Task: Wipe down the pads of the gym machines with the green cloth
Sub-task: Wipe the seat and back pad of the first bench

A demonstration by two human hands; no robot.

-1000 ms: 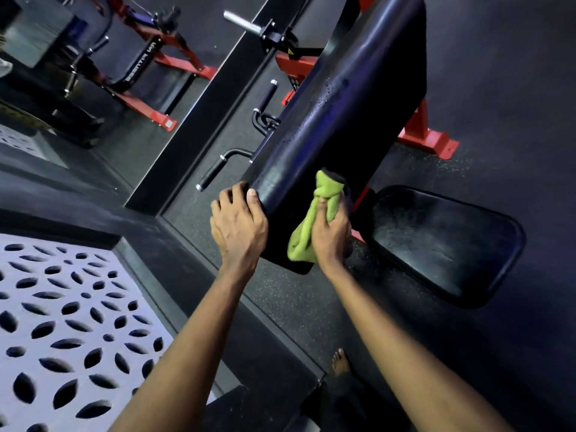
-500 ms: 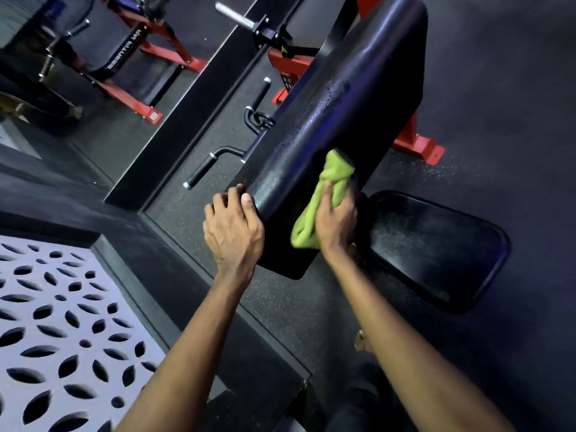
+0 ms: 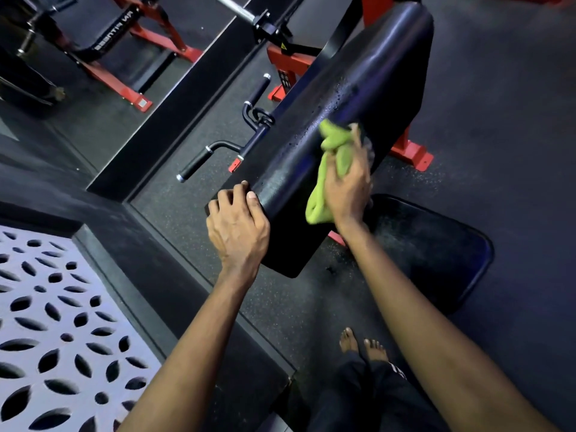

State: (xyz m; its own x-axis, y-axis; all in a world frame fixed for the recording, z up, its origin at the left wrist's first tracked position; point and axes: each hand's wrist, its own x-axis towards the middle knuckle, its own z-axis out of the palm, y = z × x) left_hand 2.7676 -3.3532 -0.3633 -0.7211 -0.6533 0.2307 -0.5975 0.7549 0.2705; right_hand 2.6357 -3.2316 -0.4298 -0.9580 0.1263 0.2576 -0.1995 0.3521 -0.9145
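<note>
Green cloth (image 3: 333, 169) has climbed the back pad (image 3: 358, 88) toward frame centre. My right hand (image 3: 347, 188) keeps it bunched in its grip, and my left hand (image 3: 237, 226) curls its grip round the pad's lower edge. Droplets (image 3: 339, 88) above await wiping.

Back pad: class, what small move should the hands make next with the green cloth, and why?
Probably slide the right hand, gripping the green cloth against the back pad, up the pad: droplets speckle the surface above the cloth. The left hand steadies the pad's lower edge.
</note>
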